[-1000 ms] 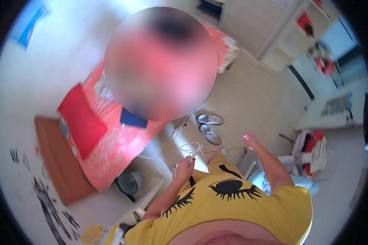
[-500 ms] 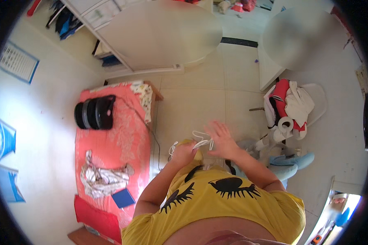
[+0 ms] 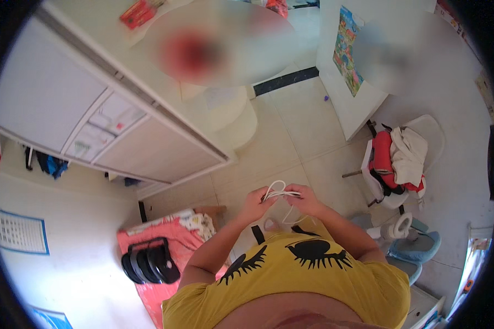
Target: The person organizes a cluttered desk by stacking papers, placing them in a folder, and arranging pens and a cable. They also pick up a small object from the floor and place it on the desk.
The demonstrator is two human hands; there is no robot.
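A thin white cord [image 3: 280,193], gathered in loops, stretches between my two hands in front of my yellow shirt. My left hand [image 3: 256,205] is closed around one end of the bundle. On the other end, my right hand [image 3: 307,202] grips the cord with bent fingers. One loop stands up above the hands, and a loose length [image 3: 288,215] hangs below the right one. Whether the cord has a plug cannot be seen.
To the left is a bed with a pink sheet [image 3: 189,241], bearing a black ridged object [image 3: 150,261]. A white cabinet [image 3: 159,148] stands ahead left. At right are a chair piled with clothes [image 3: 403,159] and a light-blue seat [image 3: 417,247].
My right hand, spread and blurred before, has closed on the cord. The hands are level with each other now. The view has swung, showing more cabinet and less bed.
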